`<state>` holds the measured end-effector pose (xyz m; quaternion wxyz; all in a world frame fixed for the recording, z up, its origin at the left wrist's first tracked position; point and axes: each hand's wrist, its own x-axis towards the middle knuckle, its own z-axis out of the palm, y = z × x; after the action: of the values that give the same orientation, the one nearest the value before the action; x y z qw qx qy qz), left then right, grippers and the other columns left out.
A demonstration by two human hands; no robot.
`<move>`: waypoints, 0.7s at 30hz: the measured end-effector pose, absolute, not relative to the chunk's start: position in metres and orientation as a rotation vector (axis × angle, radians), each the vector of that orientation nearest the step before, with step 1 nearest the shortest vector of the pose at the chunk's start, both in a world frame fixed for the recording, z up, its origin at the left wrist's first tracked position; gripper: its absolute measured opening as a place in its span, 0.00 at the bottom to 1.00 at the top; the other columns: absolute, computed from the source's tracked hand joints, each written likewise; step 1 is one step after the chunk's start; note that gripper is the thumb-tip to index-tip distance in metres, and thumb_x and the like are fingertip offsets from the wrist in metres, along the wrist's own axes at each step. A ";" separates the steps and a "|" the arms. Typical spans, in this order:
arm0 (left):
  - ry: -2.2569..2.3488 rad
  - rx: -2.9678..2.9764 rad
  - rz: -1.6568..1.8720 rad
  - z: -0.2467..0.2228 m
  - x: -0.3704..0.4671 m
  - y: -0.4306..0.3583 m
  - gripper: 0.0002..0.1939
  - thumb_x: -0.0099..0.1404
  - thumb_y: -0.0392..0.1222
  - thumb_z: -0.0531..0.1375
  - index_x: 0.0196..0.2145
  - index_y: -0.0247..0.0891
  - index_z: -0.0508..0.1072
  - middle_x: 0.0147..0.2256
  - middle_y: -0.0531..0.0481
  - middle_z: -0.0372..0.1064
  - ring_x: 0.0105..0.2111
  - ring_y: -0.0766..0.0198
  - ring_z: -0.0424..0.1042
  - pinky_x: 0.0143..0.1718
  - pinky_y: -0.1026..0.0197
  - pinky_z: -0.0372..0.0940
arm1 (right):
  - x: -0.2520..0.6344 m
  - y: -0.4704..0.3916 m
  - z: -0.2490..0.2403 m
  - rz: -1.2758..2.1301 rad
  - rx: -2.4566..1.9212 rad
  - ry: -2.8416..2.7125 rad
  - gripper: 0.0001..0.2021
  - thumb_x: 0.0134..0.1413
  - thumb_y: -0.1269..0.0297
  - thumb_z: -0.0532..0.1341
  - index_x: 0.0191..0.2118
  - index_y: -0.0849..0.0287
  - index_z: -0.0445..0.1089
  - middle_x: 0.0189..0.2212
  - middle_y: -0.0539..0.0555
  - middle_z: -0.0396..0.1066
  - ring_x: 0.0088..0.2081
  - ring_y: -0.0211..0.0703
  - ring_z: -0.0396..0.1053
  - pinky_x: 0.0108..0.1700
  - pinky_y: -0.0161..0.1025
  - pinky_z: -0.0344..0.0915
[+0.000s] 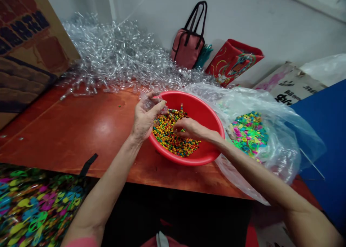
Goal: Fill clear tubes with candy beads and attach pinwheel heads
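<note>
A red basin holds many small round beads in yellow, orange, green and blue. At the basin's left rim, my left hand is closed around clear plastic pieces. Inside the basin, my right hand touches the beads with its fingers curled down; what it grips, if anything, is hidden. A small upright tube filled with beads stands among them near the far side.
Clear plastic tubes are heaped at the back. An open plastic bag with colourful plastic pieces lies right. A carton, pink bag and red bag stand around. More colourful pieces lie lower left.
</note>
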<state>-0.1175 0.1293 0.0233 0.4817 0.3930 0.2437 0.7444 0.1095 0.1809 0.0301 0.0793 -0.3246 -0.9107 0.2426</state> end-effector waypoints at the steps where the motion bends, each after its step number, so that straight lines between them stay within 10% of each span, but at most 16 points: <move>1: 0.596 0.959 1.812 0.024 -0.117 0.129 0.20 0.56 0.40 0.77 0.45 0.46 0.79 0.35 0.52 0.77 0.33 0.64 0.77 0.36 0.60 0.76 | 0.099 0.178 0.026 0.635 -0.955 -2.872 0.03 0.59 0.72 0.66 0.38 0.59 0.77 0.36 0.54 0.78 0.39 0.45 0.73 0.45 0.41 0.65; 7: 0.594 0.953 1.811 0.025 -0.118 0.127 0.21 0.56 0.41 0.77 0.45 0.46 0.78 0.35 0.53 0.77 0.32 0.65 0.76 0.36 0.61 0.76 | 0.039 0.159 0.019 0.736 -0.671 -3.064 0.08 0.55 0.80 0.62 0.36 0.60 0.72 0.32 0.51 0.74 0.33 0.40 0.66 0.37 0.38 0.59; 15: 0.575 0.903 1.778 0.023 -0.118 0.126 0.23 0.56 0.41 0.77 0.48 0.44 0.76 0.36 0.53 0.77 0.33 0.65 0.77 0.32 0.63 0.76 | 0.093 0.192 0.036 1.293 -0.761 -2.343 0.13 0.61 0.59 0.68 0.48 0.57 0.72 0.37 0.50 0.77 0.37 0.41 0.74 0.41 0.40 0.71; 21: 0.585 0.920 1.773 0.026 -0.117 0.126 0.26 0.57 0.37 0.75 0.52 0.45 0.75 0.36 0.54 0.76 0.34 0.64 0.78 0.31 0.62 0.77 | 0.129 0.241 0.027 1.020 -0.942 -2.188 0.09 0.56 0.60 0.70 0.40 0.54 0.72 0.34 0.50 0.78 0.34 0.43 0.76 0.38 0.40 0.73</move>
<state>-0.1166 0.1257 0.0265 0.5056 0.3813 0.2425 0.7350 0.1287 0.2413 0.0274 0.2716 -0.3497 -0.8126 0.3790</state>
